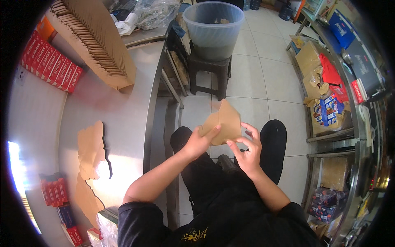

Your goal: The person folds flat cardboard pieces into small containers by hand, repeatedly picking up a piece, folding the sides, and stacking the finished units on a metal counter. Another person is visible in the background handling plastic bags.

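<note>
Above my lap I hold a partly folded brown cardboard piece, with a pointed flap at its far end. My left hand grips its left side, thumb across the face. On the near right edge, my right hand has its thumb and fingertips against the board, the fingers bent. To my left, on the steel table, lie flat brown cardboard blanks. Farther along the same table stands a long row of stacked brown cardboard pieces with jagged edges.
A translucent plastic tub rests on a dark stool ahead. Red boxes line the table's left side, more red packs nearer. At right, a steel shelf unit holds cartons and a red bag.
</note>
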Demonstrator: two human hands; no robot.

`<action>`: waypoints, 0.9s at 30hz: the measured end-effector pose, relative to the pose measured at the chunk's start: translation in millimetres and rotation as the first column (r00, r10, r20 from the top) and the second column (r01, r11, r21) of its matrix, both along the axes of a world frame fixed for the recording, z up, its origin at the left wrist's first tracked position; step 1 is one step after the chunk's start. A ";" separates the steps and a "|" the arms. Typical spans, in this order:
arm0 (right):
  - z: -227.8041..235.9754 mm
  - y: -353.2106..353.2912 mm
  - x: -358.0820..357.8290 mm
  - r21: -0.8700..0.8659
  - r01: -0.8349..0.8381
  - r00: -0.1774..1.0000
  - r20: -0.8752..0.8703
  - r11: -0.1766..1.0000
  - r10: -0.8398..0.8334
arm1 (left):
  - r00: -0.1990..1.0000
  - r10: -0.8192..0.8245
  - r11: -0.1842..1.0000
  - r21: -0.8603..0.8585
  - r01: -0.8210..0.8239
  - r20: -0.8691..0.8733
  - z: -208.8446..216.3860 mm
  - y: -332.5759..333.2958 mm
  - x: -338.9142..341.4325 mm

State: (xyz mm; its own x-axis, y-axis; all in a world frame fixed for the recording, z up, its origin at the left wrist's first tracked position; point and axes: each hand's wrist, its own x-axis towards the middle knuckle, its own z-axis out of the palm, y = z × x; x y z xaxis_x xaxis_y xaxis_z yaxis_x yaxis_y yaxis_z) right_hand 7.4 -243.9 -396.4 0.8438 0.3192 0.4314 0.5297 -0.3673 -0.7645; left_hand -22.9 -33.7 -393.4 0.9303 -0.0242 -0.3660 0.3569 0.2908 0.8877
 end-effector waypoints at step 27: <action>-25.9 -15.9 23.4 0.798 0.142 0.438 -0.582 0.586 0.685 | 0.987 -0.119 0.924 -0.351 0.151 0.109 18.5 -14.2 -12.6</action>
